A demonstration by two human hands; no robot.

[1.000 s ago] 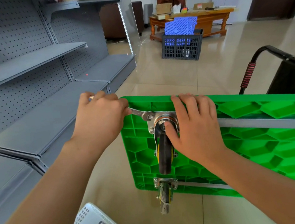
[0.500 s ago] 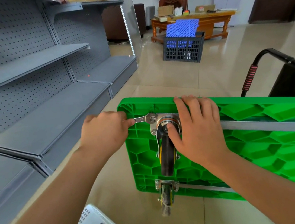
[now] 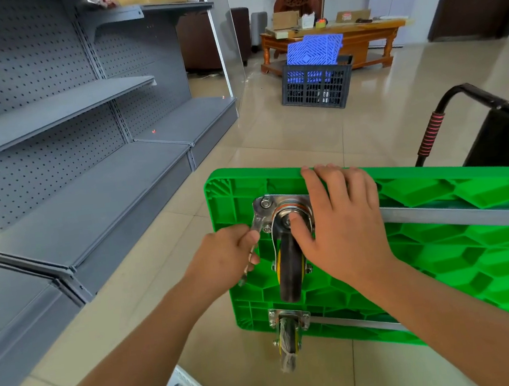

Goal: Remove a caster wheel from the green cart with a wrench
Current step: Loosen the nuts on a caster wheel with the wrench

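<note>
Where grey shelving stands, green cart lies on tiled floor.

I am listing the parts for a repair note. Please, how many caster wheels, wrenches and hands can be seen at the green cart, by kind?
Caster wheels on the green cart: 2, the upper one and the lower one
Wrench: 1, held by the left hand
Hands: 2, the right hand resting on the upper caster
Total: 5

Big gray shelves stand on the left. Far back, a dark crate holds blue plastic pieces near a wooden table.
</note>
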